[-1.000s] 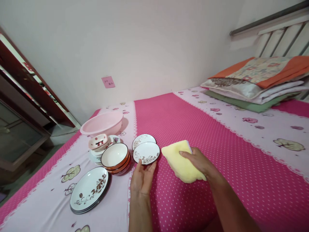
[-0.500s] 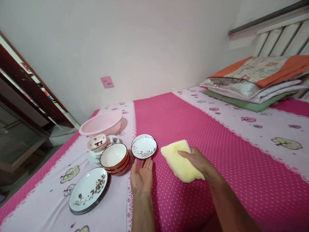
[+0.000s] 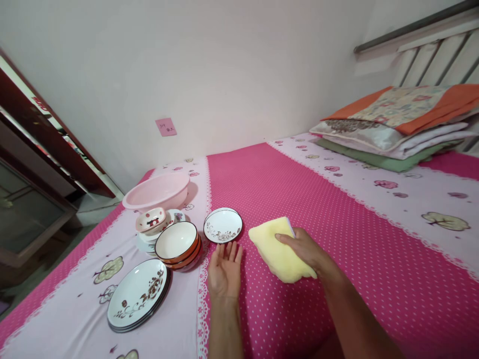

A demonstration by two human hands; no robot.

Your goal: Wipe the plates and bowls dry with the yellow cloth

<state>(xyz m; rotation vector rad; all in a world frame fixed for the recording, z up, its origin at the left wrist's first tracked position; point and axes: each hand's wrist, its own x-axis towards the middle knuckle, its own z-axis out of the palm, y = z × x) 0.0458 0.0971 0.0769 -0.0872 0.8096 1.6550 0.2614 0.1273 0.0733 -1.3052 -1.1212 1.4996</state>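
My left hand point(image 3: 225, 271) lies palm up with its fingers stretched out. Its fingertips are at the near edge of a small white plate point(image 3: 223, 225) with a brown flower pattern; whether they touch it I cannot tell. A second rim shows just behind that plate, so another dish lies beneath. To the right, my right hand point(image 3: 301, 247) grips a folded yellow cloth point(image 3: 277, 252), thumb on top. Left of the small plate stand stacked bowls point(image 3: 177, 242) with orange-brown outsides, and nearer me a stack of larger flowered plates point(image 3: 137, 291).
Behind the bowls, a pink-rimmed dish point(image 3: 150, 219) sits on more plates, with a pink basin point(image 3: 157, 192) farther back. Folded bedding and cushions point(image 3: 396, 114) are piled at the right. Everything rests on a pink and white bedspread point(image 3: 262, 179) against a wall.
My left hand has shifted a little to the right and forward. The upper small plate has slid slightly away from me, over the one beneath. My right hand has barely moved.
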